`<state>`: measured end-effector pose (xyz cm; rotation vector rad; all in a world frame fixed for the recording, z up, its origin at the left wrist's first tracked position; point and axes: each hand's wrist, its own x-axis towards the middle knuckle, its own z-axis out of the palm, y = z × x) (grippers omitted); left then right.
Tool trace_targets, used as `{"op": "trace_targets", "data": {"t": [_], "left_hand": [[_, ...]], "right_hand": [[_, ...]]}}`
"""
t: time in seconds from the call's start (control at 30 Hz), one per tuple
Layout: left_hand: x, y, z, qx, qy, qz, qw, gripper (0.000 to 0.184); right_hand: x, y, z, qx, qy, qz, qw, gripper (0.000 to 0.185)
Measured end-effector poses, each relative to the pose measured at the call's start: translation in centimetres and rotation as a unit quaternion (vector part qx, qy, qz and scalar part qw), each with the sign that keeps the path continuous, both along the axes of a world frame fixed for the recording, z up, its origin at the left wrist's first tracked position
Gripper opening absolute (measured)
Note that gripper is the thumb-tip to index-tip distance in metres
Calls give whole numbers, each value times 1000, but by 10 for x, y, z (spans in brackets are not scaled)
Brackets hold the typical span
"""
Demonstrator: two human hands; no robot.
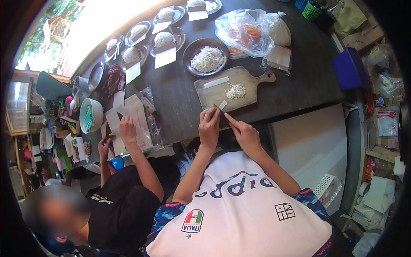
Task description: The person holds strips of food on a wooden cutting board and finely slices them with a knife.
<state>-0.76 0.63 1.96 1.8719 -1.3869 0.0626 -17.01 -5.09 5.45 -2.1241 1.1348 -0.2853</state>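
A wooden cutting board (pixel 248 83) with a handle lies on the dark table. On it are a flat white strip (pixel 216 82), a small heap of pale shreds (pixel 236 91) and a short white piece (pixel 222 104) near the front edge. My left hand (pixel 209 124) is closed at that edge, its fingertips beside the short piece; what it grips is too small to make out. Close by on the right, my right hand (pixel 245 132) has its index finger stretched toward the left fingertips. Behind the board, a dark bowl (pixel 186 55) holds white shreds.
Several plates with rounded white mounds and paper stand at the back left. A plastic bag (pixel 239 32) lies behind the board, a purple bin (pixel 350 68) at the right. At the left, a co-worker in black handles paper near a white bowl (pixel 97 113).
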Motion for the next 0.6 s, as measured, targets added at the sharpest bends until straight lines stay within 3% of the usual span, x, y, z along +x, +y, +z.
{"op": "trace_targets", "data": {"t": [0.17, 0.27, 0.47, 0.6], "left_hand": [[2, 0, 2, 2, -4, 0, 1000, 21], [2, 1, -1, -1, 9, -1, 1000, 21], [1, 0, 7, 1, 2, 0, 1000, 20], [4, -1, 1, -4, 11, -1, 1000, 20]], "right_hand": [[17, -10, -8, 0, -47, 1, 999, 48], [3, -1, 2, -7, 9, 9, 1000, 46], [19, -9, -5, 15, -41, -4, 999, 48], [11, -7, 7, 13, -4, 8, 1000, 48]]}}
